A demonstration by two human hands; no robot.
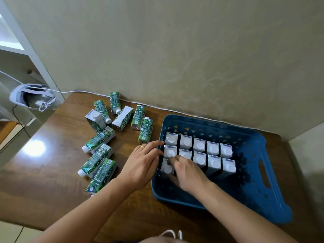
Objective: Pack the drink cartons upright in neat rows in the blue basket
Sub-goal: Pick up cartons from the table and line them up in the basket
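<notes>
The blue basket point(249, 172) stands on the right of the wooden table. Inside it, white-capped drink cartons stand upright in two full rows point(199, 145) along the far side. A third-row carton point(167, 168) stands in the near-left corner. My right hand point(188, 172) reaches into the basket, its fingers curled on the top right edge of that carton. My left hand point(143, 163) lies with spread fingers against the basket's left rim and holds nothing. Several green cartons point(99, 139) lie loose on the table to the left.
A white headset point(33, 99) with a cable sits off the table's far left corner. A white cable point(98, 92) runs along the wall behind the table. The wall is close behind the basket. One loose carton point(94, 120) stands upright among the lying ones.
</notes>
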